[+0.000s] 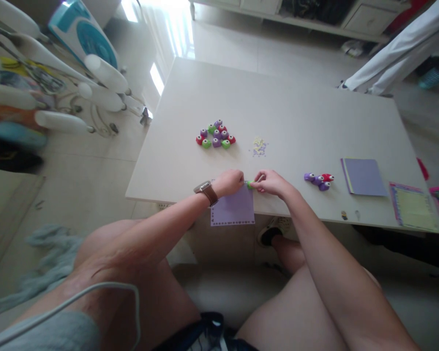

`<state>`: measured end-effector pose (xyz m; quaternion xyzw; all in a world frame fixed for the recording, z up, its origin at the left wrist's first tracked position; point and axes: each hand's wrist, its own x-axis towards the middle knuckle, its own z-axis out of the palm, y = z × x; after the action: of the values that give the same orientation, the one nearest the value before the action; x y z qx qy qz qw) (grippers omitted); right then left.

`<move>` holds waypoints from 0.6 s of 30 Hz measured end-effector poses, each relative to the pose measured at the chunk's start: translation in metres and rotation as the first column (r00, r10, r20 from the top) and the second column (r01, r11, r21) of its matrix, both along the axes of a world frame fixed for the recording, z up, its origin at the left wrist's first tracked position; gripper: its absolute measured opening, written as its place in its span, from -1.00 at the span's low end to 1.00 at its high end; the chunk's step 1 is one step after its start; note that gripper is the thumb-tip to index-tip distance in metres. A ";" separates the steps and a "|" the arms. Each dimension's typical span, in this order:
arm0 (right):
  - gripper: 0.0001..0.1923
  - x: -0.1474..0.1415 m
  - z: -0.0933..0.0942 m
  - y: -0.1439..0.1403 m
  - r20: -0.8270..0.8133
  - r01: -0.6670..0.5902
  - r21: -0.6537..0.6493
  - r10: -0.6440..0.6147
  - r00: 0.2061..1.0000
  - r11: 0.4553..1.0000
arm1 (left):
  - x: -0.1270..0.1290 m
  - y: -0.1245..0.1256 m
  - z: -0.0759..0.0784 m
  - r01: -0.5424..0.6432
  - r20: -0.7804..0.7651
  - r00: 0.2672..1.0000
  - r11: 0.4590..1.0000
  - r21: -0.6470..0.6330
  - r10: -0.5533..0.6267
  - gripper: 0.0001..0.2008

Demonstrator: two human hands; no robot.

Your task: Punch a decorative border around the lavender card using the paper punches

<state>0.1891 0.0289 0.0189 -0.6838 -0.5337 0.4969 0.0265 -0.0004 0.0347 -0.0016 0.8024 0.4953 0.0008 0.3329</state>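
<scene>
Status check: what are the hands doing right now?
Left hand pins purple paper at table edge. Right hand pinches green punch on paper. Nothing in the way.

Both forearms stretch forward from the lap, bare to the elbow, and converge toward one spot. The left hand (pixel 229 182) is curled into a loose fist, knuckles up, its wrist wearing a watch. The right hand (pixel 271 182) lies just beside it, fingers bent inward and pinched together. The two hands almost meet fingertip to fingertip.
</scene>
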 end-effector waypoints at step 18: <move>-0.76 -0.007 0.000 0.004 0.066 0.009 -0.002 -0.009 0.998 1.000 | 0.013 -0.003 0.022 -0.058 -0.137 0.989 0.995 -0.079 0.046 -0.40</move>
<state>0.1825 0.0333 0.0184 -0.7022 -0.5307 0.4746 0.0102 0.0128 0.0317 0.0204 0.7730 0.5370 -0.0655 0.3314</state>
